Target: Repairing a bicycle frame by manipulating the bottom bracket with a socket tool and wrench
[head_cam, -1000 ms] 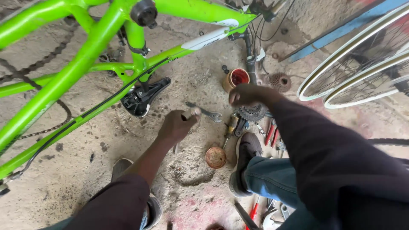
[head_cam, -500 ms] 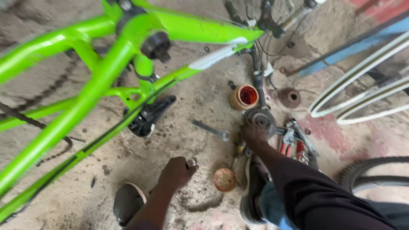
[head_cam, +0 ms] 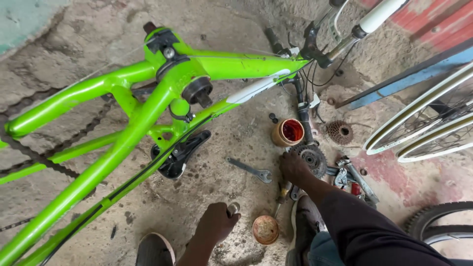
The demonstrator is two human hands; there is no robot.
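Observation:
My left hand point(head_cam: 217, 221) is closed low over the concrete floor, and a small metal part point(head_cam: 233, 209) shows at its fingertips. My right hand point(head_cam: 294, 167) reaches forward with curled fingers, resting against a dark gear cassette point(head_cam: 311, 158) among loose tools. An open-ended spanner point(head_cam: 251, 170) lies on the floor between my two hands. An orange tub of red grease point(head_cam: 288, 132) stands just beyond my right hand. A round orange lid point(head_cam: 266, 229) lies to the right of my left hand. The upturned bright green bicycle frame point(head_cam: 148, 113) fills the left half of the view.
The bicycle's black saddle point(head_cam: 180, 152) rests on the floor and its chain point(head_cam: 44, 157) hangs at the left. A rusty freewheel point(head_cam: 340, 132) lies by the tub. Two wheels point(head_cam: 428, 123) lean at the right, with a tyre point(head_cam: 433, 221) below. My shoes point(head_cam: 153, 249) are at the bottom.
My right hand drew back from beside the grease tub down to the gear cassette. My left hand stayed closed near the lid. The view tilted, and more of the frame shows.

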